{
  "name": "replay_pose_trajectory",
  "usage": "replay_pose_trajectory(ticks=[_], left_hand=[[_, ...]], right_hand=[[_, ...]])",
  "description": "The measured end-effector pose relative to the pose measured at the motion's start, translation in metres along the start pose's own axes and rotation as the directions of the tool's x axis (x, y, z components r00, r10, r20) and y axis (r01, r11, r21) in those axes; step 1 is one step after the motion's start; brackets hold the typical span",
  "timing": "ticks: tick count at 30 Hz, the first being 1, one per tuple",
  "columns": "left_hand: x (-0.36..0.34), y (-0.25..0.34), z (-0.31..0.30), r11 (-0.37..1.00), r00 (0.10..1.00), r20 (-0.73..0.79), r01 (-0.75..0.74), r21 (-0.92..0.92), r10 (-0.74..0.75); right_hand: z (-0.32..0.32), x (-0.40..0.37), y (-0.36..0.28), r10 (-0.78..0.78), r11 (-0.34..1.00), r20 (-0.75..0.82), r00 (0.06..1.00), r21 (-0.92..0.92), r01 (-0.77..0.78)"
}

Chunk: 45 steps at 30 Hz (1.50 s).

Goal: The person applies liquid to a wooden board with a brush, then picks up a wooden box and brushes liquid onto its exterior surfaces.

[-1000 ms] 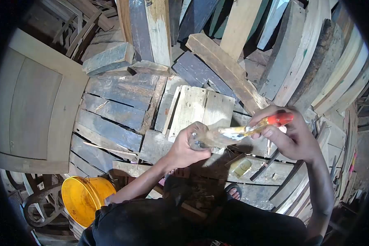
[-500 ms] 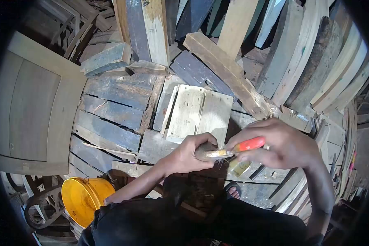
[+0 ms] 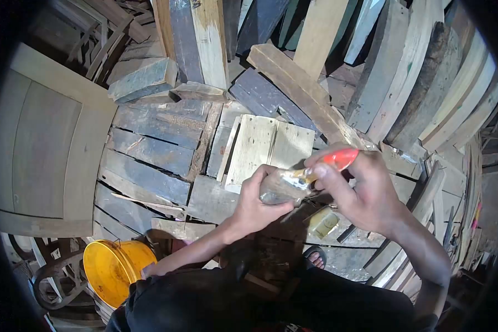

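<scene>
A rounded, shiny glass-like container point(image 3: 282, 187) is held in my left hand point(image 3: 253, 200), its fingers wrapped round the left side. My right hand point(image 3: 359, 191) grips a tool with a red handle point(image 3: 340, 159); the tool's yellowish lower part meets the container's right end. The exact shape of the tool's tip is blurred. Below and behind both hands lies a pale board with a groove point(image 3: 271, 146). A yellowish clear block-like object point(image 3: 323, 222) rests on the planks under my right hand.
A yellow bucket point(image 3: 116, 268) stands at the lower left, beside a wooden panel door point(image 3: 47, 144). A thick beam point(image 3: 304, 97) lies slanted beyond the pale board. Long planks point(image 3: 395, 72) lean at the upper right. A sandalled foot point(image 3: 316, 258) shows below.
The container has turned, showing more of its broad side. My right hand has moved up and left, and the red handle is tilted more steeply.
</scene>
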<state>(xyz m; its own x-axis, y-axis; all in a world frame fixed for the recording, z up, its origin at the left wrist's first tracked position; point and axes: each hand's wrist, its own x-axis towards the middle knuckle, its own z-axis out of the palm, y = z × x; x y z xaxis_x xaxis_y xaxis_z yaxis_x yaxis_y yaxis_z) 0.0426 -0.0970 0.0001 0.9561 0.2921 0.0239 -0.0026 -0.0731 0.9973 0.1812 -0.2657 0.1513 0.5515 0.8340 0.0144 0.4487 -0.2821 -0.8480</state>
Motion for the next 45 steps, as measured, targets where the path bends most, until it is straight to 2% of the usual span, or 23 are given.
replay_pose_trajectory(ticks=[2,3,6,9,12,13,16,17,20,23,25,28,29,32,33,36,37,40,41,44,45], left_hand=[[-0.002,-0.002,0.009,0.999,0.993,-0.103,-0.048,0.014,0.05],[-0.001,-0.001,0.009,0.996,0.991,-0.102,-0.081,0.028,0.084],[0.001,0.005,-0.006,0.988,0.985,0.099,-0.145,0.047,0.14],[0.001,-0.001,-0.021,0.998,0.97,0.237,-0.065,0.025,0.058],[0.002,0.0,-0.014,0.992,0.991,0.096,-0.103,0.077,0.095],[0.004,0.0,-0.011,0.998,0.996,0.062,-0.06,0.026,0.059],[0.007,-0.007,-0.015,0.996,0.991,0.118,-0.076,0.055,0.069],[0.005,-0.008,-0.016,0.999,0.983,0.186,-0.016,0.028,0.011],[0.01,0.005,-0.019,1.0,0.905,0.425,0.017,-0.005,-0.013],[0.01,0.002,-0.02,0.997,0.82,0.568,0.071,0.02,-0.07],[0.012,0.005,-0.022,0.988,0.752,0.646,0.148,0.033,-0.135],[0.017,0.006,-0.02,0.993,0.767,0.631,0.095,0.068,-0.116],[0.02,0.01,-0.022,0.989,0.772,0.618,0.127,0.079,-0.149],[0.017,-0.004,-0.021,0.993,0.86,0.5,0.113,0.013,-0.105],[0.017,-0.001,-0.023,0.989,0.871,0.469,0.145,0.039,-0.147],[0.01,-0.021,-0.024,0.989,0.927,0.346,0.137,0.054,-0.147],[0.006,-0.021,-0.025,0.983,0.928,0.334,0.182,-0.016,-0.166],[-0.004,-0.019,-0.024,0.995,0.977,0.19,0.094,0.036,-0.099],[-0.007,-0.026,-0.024,0.995,0.988,0.142,0.053,0.082,-0.065],[-0.01,-0.036,-0.035,0.923,0.987,0.151,-0.107,0.37,0.054],[-0.011,-0.033,-0.036,0.933,0.99,0.13,-0.093,0.348,0.051]], right_hand=[[-0.002,0.002,-0.004,0.059,0.997,0.014,0.998,-0.042,-0.058],[-0.003,0.001,-0.006,0.103,0.993,0.018,0.995,-0.053,-0.102],[-0.004,-0.001,-0.003,-0.109,0.993,0.045,0.993,-0.036,0.111],[-0.004,-0.003,-0.006,-0.049,0.999,0.102,0.994,0.018,0.047],[0.002,-0.002,-0.007,-0.161,0.978,0.099,0.982,-0.117,0.172],[0.001,-0.002,-0.01,-0.142,0.972,0.154,0.978,-0.167,0.167],[-0.008,0.0,-0.015,-0.129,0.962,0.256,0.958,-0.204,0.184],[-0.017,0.003,-0.018,-0.085,0.956,0.391,0.916,-0.228,0.186],[-0.025,0.003,-0.014,-0.041,0.958,0.445,0.894,-0.237,0.162],[-0.031,0.004,-0.01,0.056,0.977,0.548,0.835,-0.203,0.068],[-0.033,0.003,-0.014,0.092,0.969,0.576,0.812,-0.241,0.061],[-0.036,0.004,-0.017,0.158,0.954,0.628,0.762,-0.296,0.047],[-0.035,0.001,-0.013,0.005,0.949,0.559,0.829,-0.264,0.172],[-0.041,0.001,-0.006,-0.07,0.975,0.452,0.89,-0.158,0.157],[-0.04,0.0,0.002,-0.168,0.962,0.38,0.91,-0.138,0.235],[-0.042,-0.004,0.007,-0.185,0.98,0.296,0.937,-0.011,0.197],[-0.041,-0.005,0.011,-0.211,0.977,0.232,0.949,0.048,0.206],[-0.041,-0.006,0.017,-0.176,0.984,0.115,0.978,0.039,0.173],[-0.041,-0.006,0.017,-0.091,0.994,0.09,0.992,0.068,0.085],[-0.044,-0.007,0.018,0.173,0.971,0.035,0.984,0.16,-0.177],[-0.044,-0.008,0.026,0.213,0.958,0.012,0.977,0.195,-0.211]])
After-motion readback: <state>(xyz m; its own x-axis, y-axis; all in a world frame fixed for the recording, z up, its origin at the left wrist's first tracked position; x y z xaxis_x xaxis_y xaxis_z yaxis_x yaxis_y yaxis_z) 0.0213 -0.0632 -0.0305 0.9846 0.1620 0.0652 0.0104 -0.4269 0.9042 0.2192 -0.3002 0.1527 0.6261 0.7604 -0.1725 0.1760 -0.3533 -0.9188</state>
